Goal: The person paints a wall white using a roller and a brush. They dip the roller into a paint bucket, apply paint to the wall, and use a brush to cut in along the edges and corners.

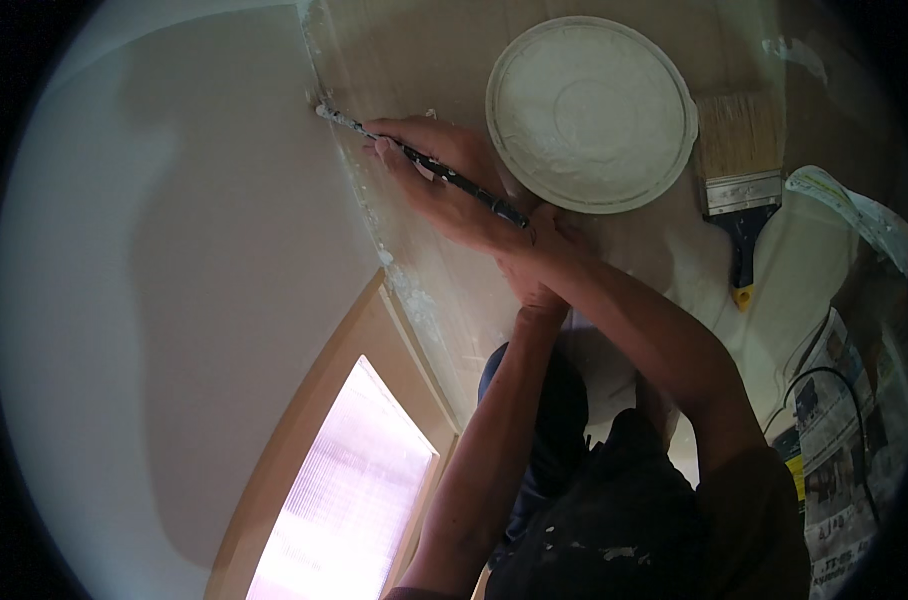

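Note:
My right hand (454,184) grips a slim black paintbrush (461,184) with paint spots on its handle. The brush's white, paint-coated head meets the bottom edge of the pale wall (236,165), where the wall joins the covered floor. Crossing beneath the right wrist, my left hand (530,281) appears to touch it from below. Most of the left hand's fingers are hidden by the right arm. Close to both hands, on the right, is a round white plastic lid (611,112), smeared with whitish paint.
A wide flat paintbrush (743,150) with a black handle lies beside the lid. Newspaper sheets (833,420) and a dark cable (848,386) lie at right. A wooden door frame (304,397) with a bright ribbed panel (349,487) borders the wall. Brown sheeting (401,45) covers the floor.

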Demonstrator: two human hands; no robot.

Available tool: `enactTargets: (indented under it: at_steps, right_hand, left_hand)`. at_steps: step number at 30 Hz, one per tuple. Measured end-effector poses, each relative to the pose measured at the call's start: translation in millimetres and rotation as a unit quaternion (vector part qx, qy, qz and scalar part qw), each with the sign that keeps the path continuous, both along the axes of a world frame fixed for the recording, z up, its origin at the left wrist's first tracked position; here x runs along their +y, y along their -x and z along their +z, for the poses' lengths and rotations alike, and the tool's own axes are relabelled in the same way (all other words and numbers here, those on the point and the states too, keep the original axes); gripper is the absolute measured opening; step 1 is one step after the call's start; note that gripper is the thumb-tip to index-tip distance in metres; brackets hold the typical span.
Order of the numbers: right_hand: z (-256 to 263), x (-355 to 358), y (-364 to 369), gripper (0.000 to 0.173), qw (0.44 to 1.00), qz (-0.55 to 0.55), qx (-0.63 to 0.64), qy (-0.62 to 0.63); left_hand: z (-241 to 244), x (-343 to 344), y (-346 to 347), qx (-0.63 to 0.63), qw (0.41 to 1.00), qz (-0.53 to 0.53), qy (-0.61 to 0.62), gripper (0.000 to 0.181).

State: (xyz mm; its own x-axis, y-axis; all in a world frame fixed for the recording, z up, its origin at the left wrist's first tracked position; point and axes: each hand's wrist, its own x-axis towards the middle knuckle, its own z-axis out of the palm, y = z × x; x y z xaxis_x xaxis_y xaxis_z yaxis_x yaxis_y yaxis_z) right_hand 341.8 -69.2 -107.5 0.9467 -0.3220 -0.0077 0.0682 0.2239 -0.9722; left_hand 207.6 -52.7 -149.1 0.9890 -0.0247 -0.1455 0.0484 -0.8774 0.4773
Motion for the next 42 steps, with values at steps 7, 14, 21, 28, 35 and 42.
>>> enactTargets:
  at_steps: [7,14,21,28,35,42]
  right_hand:
    - [2.8,-2.3,6.0,0.019,1.0,0.027,0.007,-0.001]
    - [6.7,-3.9,18.2,0.023,0.996,0.081,0.044,-0.001]
    - [7.6,1.6,27.5,0.017,0.999,0.042,0.023,-0.018]
    - [13.3,-6.5,37.4,0.022,0.99,0.122,0.07,0.007]
    - [21.6,-12.4,30.7,0.024,0.996,0.046,0.069,-0.028]
    - [6.6,-0.4,-27.3,0.016,0.998,-0.059,-0.02,-0.018]
  left_hand:
    - [4.9,-6.4,-6.1,-0.1,0.993,-0.016,-0.058,0.02]
    - [4.1,-5.9,-5.7,-0.121,0.992,-0.019,-0.017,0.019]
    - [11.2,-8.4,-10.7,-0.14,0.989,-0.048,0.023,0.02]
    - [18.6,-11.6,-15.5,-0.154,0.986,-0.056,0.043,0.02]
    - [14.5,-7.2,-10.8,-0.102,0.992,-0.046,0.049,0.026]
    - [0.5,8.5,4.3,0.036,0.994,0.005,0.102,0.036]
